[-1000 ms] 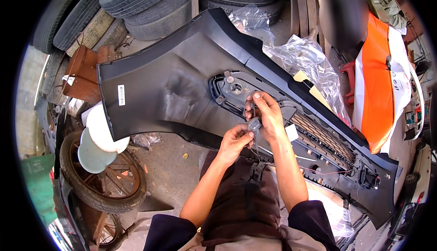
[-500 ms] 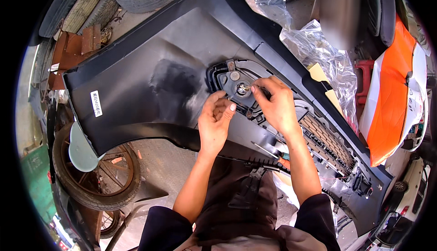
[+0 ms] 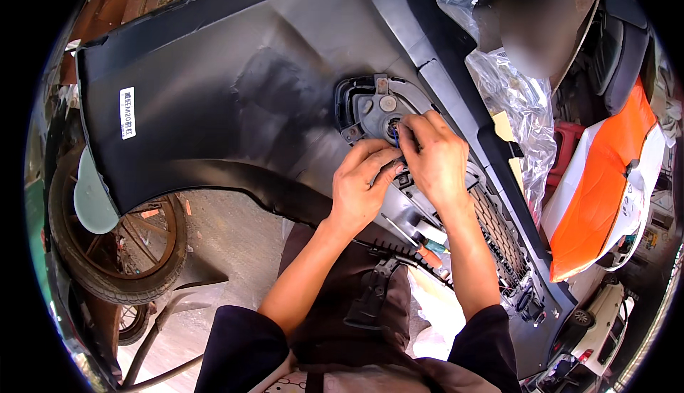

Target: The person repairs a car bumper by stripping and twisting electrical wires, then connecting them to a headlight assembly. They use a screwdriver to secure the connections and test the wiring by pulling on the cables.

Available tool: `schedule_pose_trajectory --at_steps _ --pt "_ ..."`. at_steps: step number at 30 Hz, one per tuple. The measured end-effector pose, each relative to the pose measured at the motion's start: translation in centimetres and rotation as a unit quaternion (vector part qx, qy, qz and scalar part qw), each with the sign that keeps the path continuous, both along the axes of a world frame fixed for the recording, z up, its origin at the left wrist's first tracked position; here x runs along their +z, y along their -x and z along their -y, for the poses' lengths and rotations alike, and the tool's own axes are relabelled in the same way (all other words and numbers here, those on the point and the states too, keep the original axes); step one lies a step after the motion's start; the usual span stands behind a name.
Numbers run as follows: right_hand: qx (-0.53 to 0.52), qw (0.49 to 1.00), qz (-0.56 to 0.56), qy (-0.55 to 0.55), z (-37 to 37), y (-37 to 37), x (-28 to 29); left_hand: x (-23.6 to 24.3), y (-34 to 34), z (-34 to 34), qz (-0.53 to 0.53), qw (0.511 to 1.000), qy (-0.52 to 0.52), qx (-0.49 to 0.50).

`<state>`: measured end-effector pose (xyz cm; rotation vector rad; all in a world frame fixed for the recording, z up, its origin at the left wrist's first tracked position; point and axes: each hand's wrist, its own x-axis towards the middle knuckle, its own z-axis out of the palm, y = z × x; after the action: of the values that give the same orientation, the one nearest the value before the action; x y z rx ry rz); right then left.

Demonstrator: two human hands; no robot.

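Observation:
A big black car bumper (image 3: 185,101) lies with its inner side up before me. Set in it is a grey fog lamp (image 3: 370,111) with a round opening at its back. My right hand (image 3: 438,161) is at this opening, thumb and fingertips pinched at a thin blue wire (image 3: 396,135). Just left of it, close to the right fingertips, my left hand (image 3: 363,186) is closed with thumb against fingers. What it holds, if anything, is hidden. Below the hands, a screwdriver (image 3: 427,256) with an orange handle rests on the bumper beside a teal-handled tool (image 3: 436,246).
A honeycomb grille (image 3: 499,243) runs along the bumper's right part. Clear plastic wrap (image 3: 524,101) and an orange-and-white panel (image 3: 598,179) lie beyond its right edge. At left, a rusty wheel (image 3: 117,250) stands under the bumper. A white car (image 3: 602,318) is at far right.
The left hand has come up closer to the right hand, and the fingertips now nearly meet at the lamp opening. A blue wire shows there now. The view has shifted.

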<state>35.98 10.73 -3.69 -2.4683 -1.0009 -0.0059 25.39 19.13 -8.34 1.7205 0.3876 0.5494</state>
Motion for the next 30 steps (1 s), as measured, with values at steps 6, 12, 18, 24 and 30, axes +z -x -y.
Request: schedule_pose_trajectory --at_steps 6,12,18,24,30 --pt "-0.003 0.999 0.027 0.034 -0.8 0.2 0.1 -0.2 0.3 -0.2 0.012 1.0 -0.003 0.009" --pt "-0.032 0.999 0.009 0.024 -0.9 -0.5 0.8 -0.7 0.7 -0.5 0.011 0.999 0.034 0.008" --pt "-0.019 0.999 -0.035 -0.003 -0.1 -0.7 1.1 -0.4 0.7 -0.5 0.01 0.999 0.049 0.002" --pt "-0.036 0.998 -0.045 -0.034 0.2 -0.2 1.2 0.1 0.6 -0.1 0.0 0.999 0.032 0.013" --pt "-0.064 0.992 -0.084 -0.074 1.2 0.4 1.1 0.3 0.6 -0.1 -0.019 1.0 0.012 0.001"
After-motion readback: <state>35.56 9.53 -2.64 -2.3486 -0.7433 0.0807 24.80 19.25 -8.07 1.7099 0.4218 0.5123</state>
